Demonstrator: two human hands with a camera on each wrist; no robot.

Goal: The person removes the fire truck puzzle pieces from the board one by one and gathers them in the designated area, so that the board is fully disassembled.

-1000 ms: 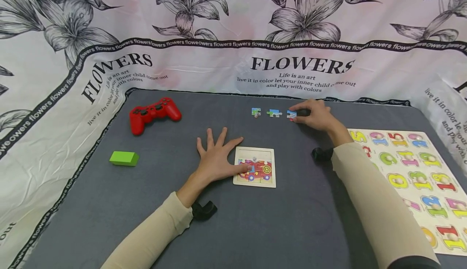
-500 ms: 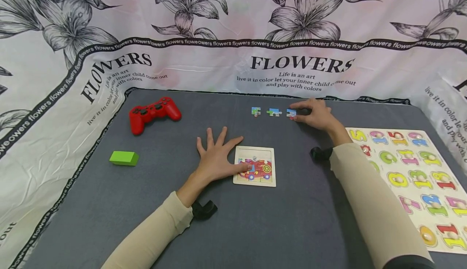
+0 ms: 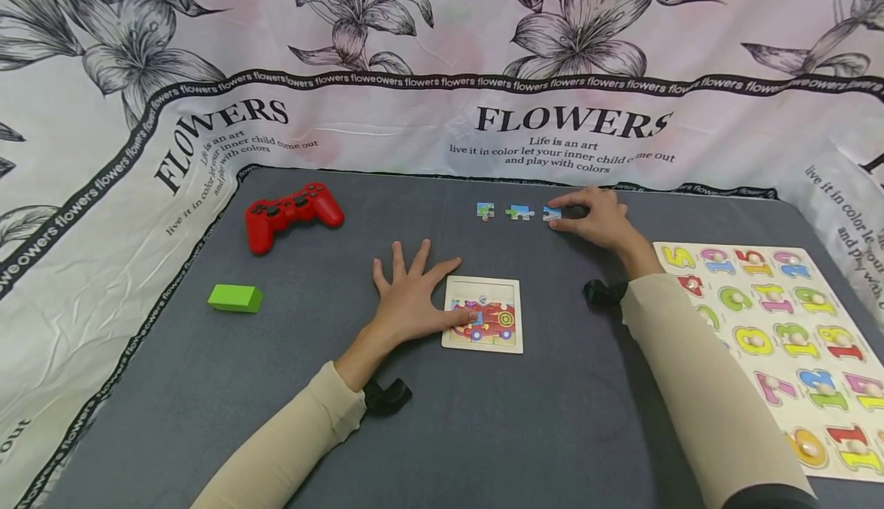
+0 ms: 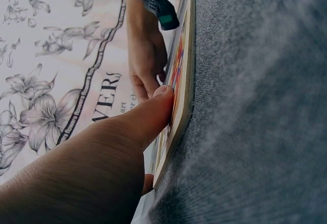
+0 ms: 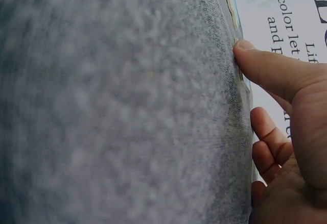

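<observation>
In the head view, my left hand [image 3: 409, 308] lies spread on the grey cloth, its thumb resting on a small wooden puzzle board [image 3: 483, 284] with a red vehicle picture [image 3: 500, 318]. The left wrist view shows the thumb [image 4: 153, 109] pressing that board from above. At the back of the table my right hand [image 3: 599, 219] pinches a blue puzzle piece [image 3: 551, 214] between thumb and index finger, the piece lying flat on the cloth. Two more puzzle pieces, one green and blue [image 3: 486, 211] and one wider [image 3: 519, 213], lie in a row to its left.
A red game controller [image 3: 293, 216] lies at the back left, with a green block [image 3: 235, 299] nearer to me. On the right, a large number puzzle board [image 3: 773, 317] lies partly under my right forearm. A flower-printed sheet [image 3: 387, 129] rises behind the table.
My right forearm has shifted slightly left, uncovering a bit more of the number board. The right fingers stay at the same puzzle piece, and the left hand keeps its place.
</observation>
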